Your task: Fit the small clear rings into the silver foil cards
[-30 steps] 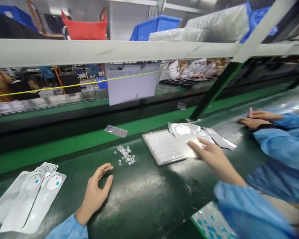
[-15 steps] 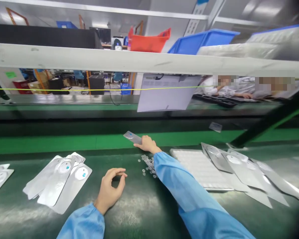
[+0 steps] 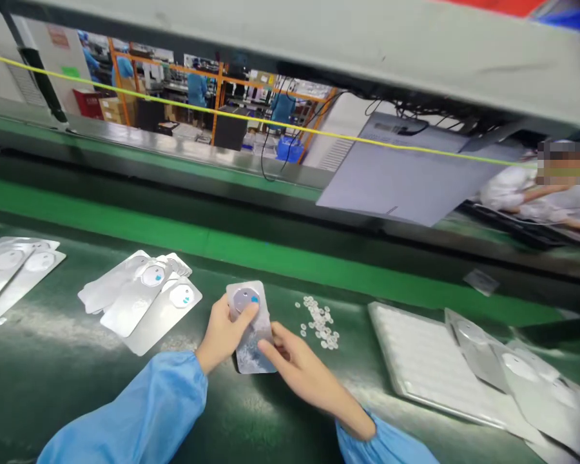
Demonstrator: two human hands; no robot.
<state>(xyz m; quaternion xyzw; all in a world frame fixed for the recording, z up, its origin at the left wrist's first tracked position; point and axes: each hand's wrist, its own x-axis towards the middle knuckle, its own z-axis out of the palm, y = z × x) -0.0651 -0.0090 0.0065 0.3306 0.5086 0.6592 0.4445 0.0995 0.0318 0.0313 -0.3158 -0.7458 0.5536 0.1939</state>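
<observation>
A silvery plate (image 3: 252,335) with rounded corners, a round part and a blue mark near its top is held upright over the green table. My left hand (image 3: 227,327) grips its left edge, the thumb lying on the round part by the blue mark. On the lower right edge, my right hand (image 3: 297,357) holds the same plate between thumb and fingers. Small clear rings (image 3: 321,325) lie scattered to the right of the hands. Left of them is a fanned pile of similar plates (image 3: 159,319).
More plates (image 3: 19,274) lie at the far left. A white ridged tray (image 3: 430,361) sits at the right, with another plate pile (image 3: 526,380) overlapping it. Behind, a grey panel (image 3: 406,171) hangs below a shelf (image 3: 319,45). A person's arm (image 3: 546,192) shows at the far right.
My right hand has brought the plate back towards me, and my left hand has closed on it too. The view has tilted and swung to the left.
</observation>
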